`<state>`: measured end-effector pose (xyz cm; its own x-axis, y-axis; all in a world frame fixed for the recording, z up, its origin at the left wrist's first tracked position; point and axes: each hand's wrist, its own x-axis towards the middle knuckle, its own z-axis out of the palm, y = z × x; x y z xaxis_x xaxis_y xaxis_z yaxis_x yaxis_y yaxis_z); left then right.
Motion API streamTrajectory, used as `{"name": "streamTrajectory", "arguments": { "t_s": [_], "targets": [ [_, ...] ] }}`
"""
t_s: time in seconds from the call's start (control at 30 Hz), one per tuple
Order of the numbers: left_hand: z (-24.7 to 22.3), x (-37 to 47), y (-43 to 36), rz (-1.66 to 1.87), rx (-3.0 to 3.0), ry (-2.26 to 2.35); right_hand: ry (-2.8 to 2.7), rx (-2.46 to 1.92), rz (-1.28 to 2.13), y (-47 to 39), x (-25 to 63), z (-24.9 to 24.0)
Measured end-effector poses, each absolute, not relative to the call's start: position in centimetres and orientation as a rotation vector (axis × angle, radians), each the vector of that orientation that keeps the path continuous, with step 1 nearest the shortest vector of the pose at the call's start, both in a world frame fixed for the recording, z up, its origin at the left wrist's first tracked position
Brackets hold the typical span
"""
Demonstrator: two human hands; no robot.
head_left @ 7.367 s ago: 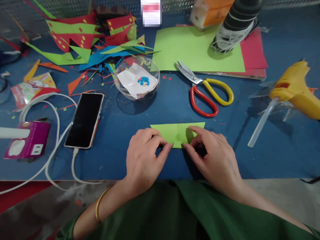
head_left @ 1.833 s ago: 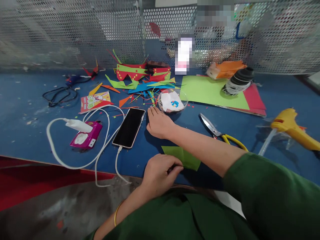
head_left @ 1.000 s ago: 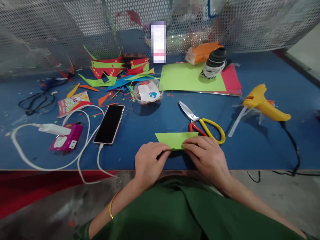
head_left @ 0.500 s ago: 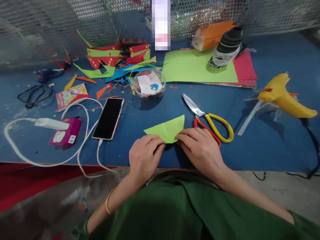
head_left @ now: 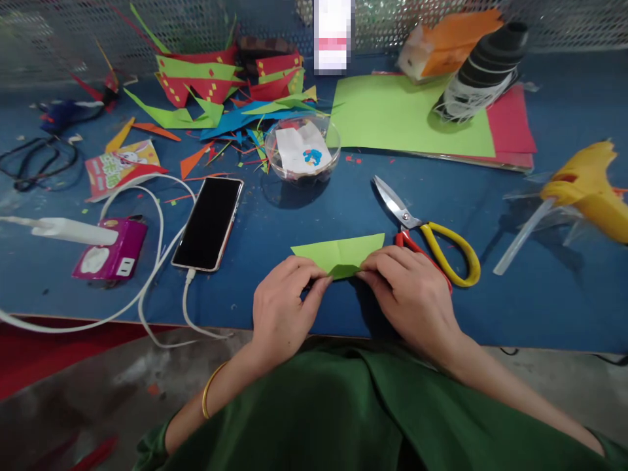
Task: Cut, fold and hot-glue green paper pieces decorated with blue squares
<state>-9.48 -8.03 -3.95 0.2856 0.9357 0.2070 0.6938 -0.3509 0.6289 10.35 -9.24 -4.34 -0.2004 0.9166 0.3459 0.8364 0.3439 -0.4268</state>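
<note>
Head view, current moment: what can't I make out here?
All in the head view:
Small green paper: parts covered by the left hand and right hand.
Scissors: part of the red handle hidden by the right hand.
Glue gun: cut off by the right edge.
Bowl: much of its inside covered by white paper.
Bright patch: pixelated, unreadable, reaching the top edge.

The place looked like a craft workshop: a blue table (head_left: pixel 294 219) carried red-and-yellow-handled metal scissors (head_left: pixel 406 218), a yellow plastic glue gun (head_left: pixel 583 183), green and red paper sheets (head_left: pixel 387 118) and bright cut-paper scraps (head_left: pixel 245 120), backed by perforated metal mesh (head_left: pixel 69 42).
</note>
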Motion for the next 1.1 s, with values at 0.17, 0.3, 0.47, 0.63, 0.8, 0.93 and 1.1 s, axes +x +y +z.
{"name": "streamTrajectory", "arguments": {
  "t_s": [0.17, 0.3, 0.47, 0.63, 0.8, 0.93, 1.1],
  "targets": [
    [-4.04, -9.41, -7.77, 0.740, 2.220, 1.516, -2.052, -1.643, 0.183, -9.26, 10.07, -4.46],
    [-4.10, -9.26, -7.76, 0.723, 2.198, 1.539, -2.056, -1.691, 0.165, -9.18, 9.99, -4.48],
    [-4.11, -9.08, -7.75, 0.707, 2.169, 1.584, -2.049, -1.716, 0.157, -9.16, 9.95, -4.46],
    [-4.03, -8.94, -7.57, 0.726, 2.155, 1.632, -2.041, -1.702, 0.146, -9.10, 10.03, -4.59],
    [-4.00, -8.75, -7.40, 0.712, 2.179, 1.652, -2.041, -1.705, 0.126, -9.07, 10.04, -4.75],
    [-4.01, -8.75, -7.41, 0.697, 2.197, 1.665, -2.045, -1.700, 0.119, -9.07, 10.01, -4.78],
    [-4.06, -8.75, -7.39, 0.691, 2.209, 1.666, -2.033, -1.705, 0.135, -9.07, 9.99, -4.76]
  ]
}}
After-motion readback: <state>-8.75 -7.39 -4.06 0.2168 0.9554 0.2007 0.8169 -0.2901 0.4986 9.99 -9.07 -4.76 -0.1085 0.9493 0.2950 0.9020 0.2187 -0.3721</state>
